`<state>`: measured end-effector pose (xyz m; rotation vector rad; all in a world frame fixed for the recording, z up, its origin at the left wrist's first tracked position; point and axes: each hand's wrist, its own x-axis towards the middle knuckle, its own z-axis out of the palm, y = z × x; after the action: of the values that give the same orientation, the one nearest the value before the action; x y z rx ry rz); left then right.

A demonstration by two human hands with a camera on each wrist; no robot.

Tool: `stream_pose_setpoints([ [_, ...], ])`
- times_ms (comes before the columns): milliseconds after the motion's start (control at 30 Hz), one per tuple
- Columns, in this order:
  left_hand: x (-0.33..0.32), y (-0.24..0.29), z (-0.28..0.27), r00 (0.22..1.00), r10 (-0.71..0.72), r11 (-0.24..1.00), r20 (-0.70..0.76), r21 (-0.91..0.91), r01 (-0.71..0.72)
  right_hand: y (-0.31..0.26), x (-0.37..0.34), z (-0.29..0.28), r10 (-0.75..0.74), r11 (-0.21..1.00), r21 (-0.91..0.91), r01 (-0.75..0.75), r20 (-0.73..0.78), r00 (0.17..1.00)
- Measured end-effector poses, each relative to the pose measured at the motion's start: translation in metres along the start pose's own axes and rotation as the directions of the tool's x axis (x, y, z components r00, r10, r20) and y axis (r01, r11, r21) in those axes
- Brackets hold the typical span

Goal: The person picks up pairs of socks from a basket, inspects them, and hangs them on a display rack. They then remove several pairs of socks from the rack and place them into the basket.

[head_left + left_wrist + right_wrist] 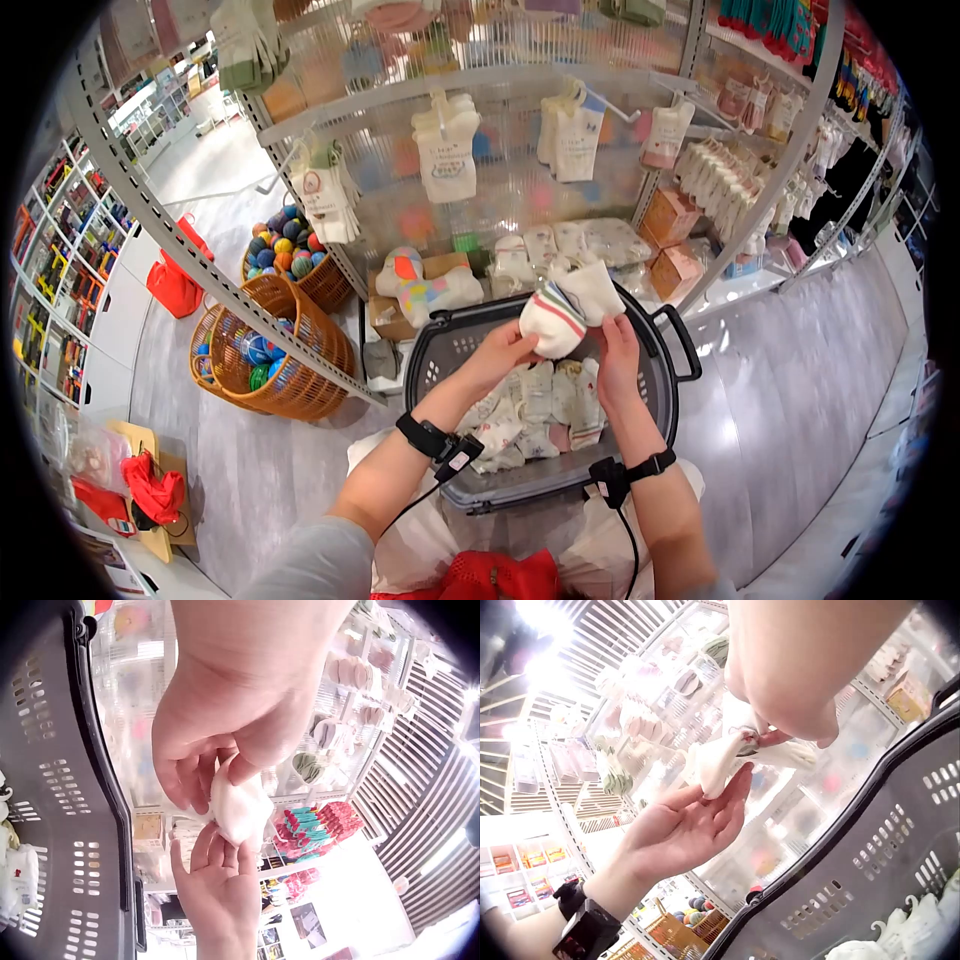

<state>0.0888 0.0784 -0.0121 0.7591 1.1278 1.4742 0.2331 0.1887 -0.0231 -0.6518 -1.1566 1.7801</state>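
A pair of white socks [553, 318] with red and green stripes is held up over the grey shopping basket [425, 372]. My left hand [503, 354] pinches its left side between thumb and fingers. At its other end, my right hand [619, 362] grips the edge, with the fingers partly hidden behind the fabric. In the left wrist view the white fabric [234, 806] bunches between both hands. The right wrist view shows a small printed patch on the socks [724, 761]. Several packs of pale socks [538, 395] lie inside the basket below my hands.
Behind the basket stands a shelf with hanging white socks [447, 150] and a patchwork plush toy [425, 285]. Wicker baskets [320, 355] of coloured balls stand to the left, beside a metal post [215, 275]. The black basket handle [686, 345] sticks out at the right.
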Motion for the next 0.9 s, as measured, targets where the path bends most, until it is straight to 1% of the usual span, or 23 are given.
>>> stream_pose_setpoints([
  [33,0.001,-0.001,-0.002,1.000,-0.016,0.998,-0.002,0.054,0.016,0.001,-0.001,0.001,-0.005,1.000,0.005,0.005,0.005,1.000],
  [100,-0.002,0.006,0.001,1.000,-0.001,0.988,0.025,0.155,-0.003,0.001,-0.004,0.008,-0.021,1.000,0.020,0.020,0.026,0.999],
  [133,-0.004,0.007,0.002,0.999,0.019,0.988,0.041,0.150,-0.025,-0.001,-0.006,0.010,0.014,1.000,0.025,-0.016,0.065,0.998],
  [233,-0.005,0.007,0.007,0.993,0.085,0.988,0.081,0.126,-0.094,0.000,-0.010,0.014,-0.050,0.998,-0.031,0.055,0.139,0.989],
  [300,-0.004,0.007,0.009,0.987,0.126,0.986,0.100,0.097,-0.136,0.002,-0.009,0.013,-0.038,0.999,-0.013,0.040,0.144,0.989],
  [333,-0.002,0.005,0.008,0.986,0.120,0.986,0.113,0.099,-0.132,0.003,-0.008,0.011,-0.034,0.999,-0.004,0.035,0.146,0.989],
  [433,-0.001,0.001,0.008,0.984,0.134,0.987,0.117,0.077,-0.143,0.003,-0.007,0.007,0.090,0.989,0.107,-0.099,0.085,0.992],
  [533,-0.004,0.004,0.008,0.985,0.086,0.996,0.149,0.016,-0.090,0.007,-0.004,0.000,0.100,0.974,0.196,-0.117,0.095,0.990],
  [567,-0.003,0.002,0.007,0.981,0.131,0.991,0.140,0.024,-0.135,0.007,-0.004,-0.001,0.123,0.961,0.236,-0.142,0.096,0.988],
  [633,-0.005,0.003,0.010,0.989,0.109,0.992,0.102,-0.072,-0.102,0.007,-0.003,-0.002,0.162,0.930,0.317,-0.187,0.104,0.981],
  [767,-0.005,0.000,0.005,0.991,0.105,0.985,0.084,-0.145,-0.092,0.011,0.001,-0.013,0.123,0.856,0.451,-0.254,0.299,0.946],
  [800,-0.006,0.003,0.005,0.993,0.089,0.986,0.083,-0.147,-0.076,0.015,0.003,-0.015,0.234,0.847,0.428,-0.315,0.231,0.944],
  [900,-0.006,0.001,0.006,0.995,0.026,0.990,0.092,-0.137,-0.014,-0.022,-0.009,0.016,0.323,0.782,0.423,-0.459,0.355,0.877],
])
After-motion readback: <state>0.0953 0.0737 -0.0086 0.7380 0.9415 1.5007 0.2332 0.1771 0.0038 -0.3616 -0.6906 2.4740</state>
